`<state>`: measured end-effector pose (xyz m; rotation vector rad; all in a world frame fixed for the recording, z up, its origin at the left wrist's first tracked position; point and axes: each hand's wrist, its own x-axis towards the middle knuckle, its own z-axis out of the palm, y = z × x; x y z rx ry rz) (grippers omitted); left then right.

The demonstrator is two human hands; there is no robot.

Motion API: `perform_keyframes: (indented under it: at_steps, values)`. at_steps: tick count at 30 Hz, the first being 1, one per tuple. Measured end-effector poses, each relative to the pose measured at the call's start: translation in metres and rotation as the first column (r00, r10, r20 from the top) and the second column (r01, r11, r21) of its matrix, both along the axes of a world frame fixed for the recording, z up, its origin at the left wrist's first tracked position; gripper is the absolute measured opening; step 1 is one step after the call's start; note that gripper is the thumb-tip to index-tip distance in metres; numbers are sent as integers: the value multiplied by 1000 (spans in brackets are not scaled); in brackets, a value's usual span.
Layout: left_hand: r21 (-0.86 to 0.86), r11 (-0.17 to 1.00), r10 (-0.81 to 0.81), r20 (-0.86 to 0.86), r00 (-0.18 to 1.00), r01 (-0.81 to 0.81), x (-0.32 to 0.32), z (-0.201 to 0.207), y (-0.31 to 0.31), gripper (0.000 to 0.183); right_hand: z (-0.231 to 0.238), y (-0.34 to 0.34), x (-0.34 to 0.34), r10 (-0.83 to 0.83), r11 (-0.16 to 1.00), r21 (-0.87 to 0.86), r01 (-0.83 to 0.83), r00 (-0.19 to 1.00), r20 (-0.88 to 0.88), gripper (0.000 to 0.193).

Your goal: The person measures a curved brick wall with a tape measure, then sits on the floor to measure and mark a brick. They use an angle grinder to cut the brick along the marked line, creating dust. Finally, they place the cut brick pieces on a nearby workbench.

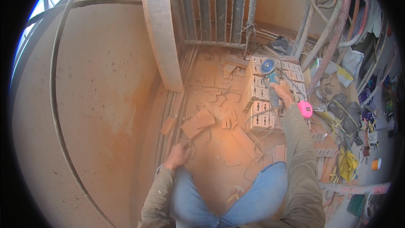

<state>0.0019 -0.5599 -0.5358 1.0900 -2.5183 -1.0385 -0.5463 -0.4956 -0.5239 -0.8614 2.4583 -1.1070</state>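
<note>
My right hand (282,90) is closed around the body of a teal angle grinder (273,95). The grinder's dark blue disc (267,66) is at the far end, over a stack of hollow clay bricks (258,116). Low at the left, my left hand (179,156) reaches toward the dusty floor, its fingers bent and apart with nothing clearly held. Just beyond it lies a flat piece of brick (198,123), with a smaller piece (168,125) at its left. Beside my right forearm sits a bright pink tape measure (305,109).
Broken brick pieces (229,119) litter the floor ahead. A plastered wall (93,80) rises at left, with a metal upright (162,33) and grey bars (219,8) beyond. Poles (329,55) and bags (344,118) crowd the right. A cord (258,143) trails down from the grinder.
</note>
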Motion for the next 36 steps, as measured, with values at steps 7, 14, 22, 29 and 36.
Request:
perform_keyframes:
  at_steps: [7,14,22,29,36]
  values:
    - [188,980,61,46,997,-69,1,-9,-3,40,-6,4,-6,-42,999,16,41,997,66,60]
    - [78,996,30,15,999,-31,14,-17,-8,34,-4,1,8,-52,995,87,55,998,-37,66]
    - [81,994,53,170,984,-68,41,-75,-66,42,48,14,124,12,981,-128,-143,713,-701,61]
    - [46,952,259,408,875,-303,41,-116,-146,49,-2,-2,245,721,678,219,-702,576,-384,45]
    - [62,931,301,427,853,-359,31,-130,-149,58,-159,-60,278,672,740,363,-566,640,-373,41]
